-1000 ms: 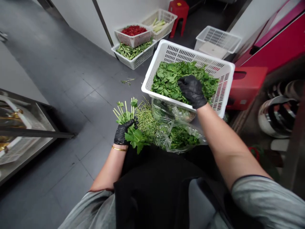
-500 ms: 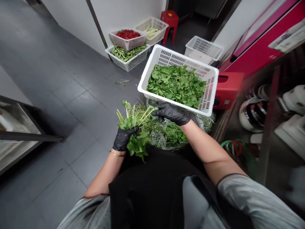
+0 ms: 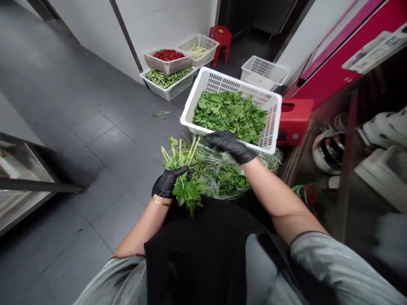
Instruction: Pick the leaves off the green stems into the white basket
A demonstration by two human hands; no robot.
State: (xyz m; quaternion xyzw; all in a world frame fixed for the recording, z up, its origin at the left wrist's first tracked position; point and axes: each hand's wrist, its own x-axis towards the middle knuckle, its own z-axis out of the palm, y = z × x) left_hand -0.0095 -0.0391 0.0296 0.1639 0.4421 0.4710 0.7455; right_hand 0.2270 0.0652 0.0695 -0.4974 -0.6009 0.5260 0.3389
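Observation:
My left hand (image 3: 170, 181), in a black glove, is closed around a bunch of leafy green stems (image 3: 181, 159). Cut stalk ends point up and away from me, while leaves hang below the fist. My right hand (image 3: 227, 146), also black-gloved, is at the near rim of a white slotted basket (image 3: 278, 123). Its fingers are together and curled, and what they hold, if anything, is hidden. Picked green leaves (image 3: 230, 114) lie in that basket. Below my right hand sits a clear plastic bag (image 3: 219, 163) with more greens (image 3: 233, 178). Thin loose stems (image 3: 199, 163) lie behind my left hand.
By the wall, a basket of red chillies (image 3: 168, 55) rests on a basket of cut green pieces (image 3: 168, 78). Nearby stand a red stool (image 3: 221, 42) and another white basket (image 3: 263, 70). A red plastic stool (image 3: 295, 123) is right of the leaf basket; a metal shelf (image 3: 34, 182) is left.
My right hand has moved away from the bunch, rightward to the basket's near rim. My left hand keeps its hold on the bunch. The view has shifted slightly.

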